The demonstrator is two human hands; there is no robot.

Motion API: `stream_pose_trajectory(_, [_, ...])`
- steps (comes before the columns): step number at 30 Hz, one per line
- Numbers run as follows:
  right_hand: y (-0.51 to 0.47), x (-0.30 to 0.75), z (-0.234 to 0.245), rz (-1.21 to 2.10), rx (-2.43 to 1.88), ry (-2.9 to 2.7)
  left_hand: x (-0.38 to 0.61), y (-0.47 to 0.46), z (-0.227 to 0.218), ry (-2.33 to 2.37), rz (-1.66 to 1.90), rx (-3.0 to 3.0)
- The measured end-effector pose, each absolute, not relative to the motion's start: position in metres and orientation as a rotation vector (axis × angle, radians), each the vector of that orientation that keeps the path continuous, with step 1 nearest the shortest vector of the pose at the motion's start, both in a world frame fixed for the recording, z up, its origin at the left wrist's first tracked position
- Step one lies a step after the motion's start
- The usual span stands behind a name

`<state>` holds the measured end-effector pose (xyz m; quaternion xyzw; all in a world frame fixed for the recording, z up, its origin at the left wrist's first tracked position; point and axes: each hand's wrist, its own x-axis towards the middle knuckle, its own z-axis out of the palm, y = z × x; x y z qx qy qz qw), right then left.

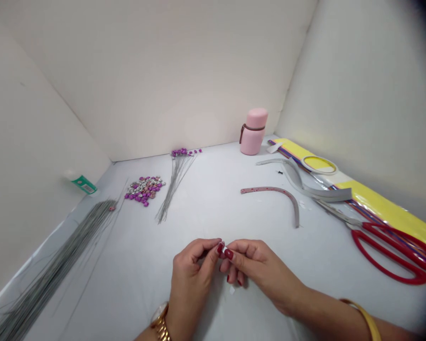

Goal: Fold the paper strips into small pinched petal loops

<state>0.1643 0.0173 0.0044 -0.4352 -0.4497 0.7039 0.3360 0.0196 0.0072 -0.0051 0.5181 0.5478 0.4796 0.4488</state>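
Note:
My left hand [191,270] and my right hand [257,265] meet in front of me, their fingertips pinching a small white scrap [224,249] between them. Most of the scrap is hidden by the fingers, and I cannot tell its material. Another white bit [231,290] lies on the white work surface [135,284] just below my fingers. The nearest other item is a curved grey strip with pink specks [273,193], well above and to the right of my right hand.
Left of my hands lie a long bundle of thin wires [53,260], a heap of purple and silver beads [144,190] and beaded stem wires [180,182]. To the right are red-handled scissors [386,251], a grey strip [305,182], a tape roll [318,165], yellow sheets [376,201] and a pink bottle [253,132].

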Motion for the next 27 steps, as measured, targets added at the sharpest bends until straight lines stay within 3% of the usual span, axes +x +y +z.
stream_pose_trajectory(6, [0.0178, 0.1665, 0.0001, 1.819, -1.082, -1.117, 0.0171, 0.0057, -0.0014, 1.221, 1.114, 1.793])
stream_pose_trajectory(20, [0.0166, 0.1666, 0.0038, 1.729, -1.161, -1.304, 0.0222, 0.0105, -0.0036, 1.191, 1.112, 0.988])
stream_pose_trajectory(27, [0.0156, 0.1702, 0.0041, 1.389, -1.214, -1.676, 0.0226, 0.0116, -0.0025, 1.226, 1.132, 0.972])
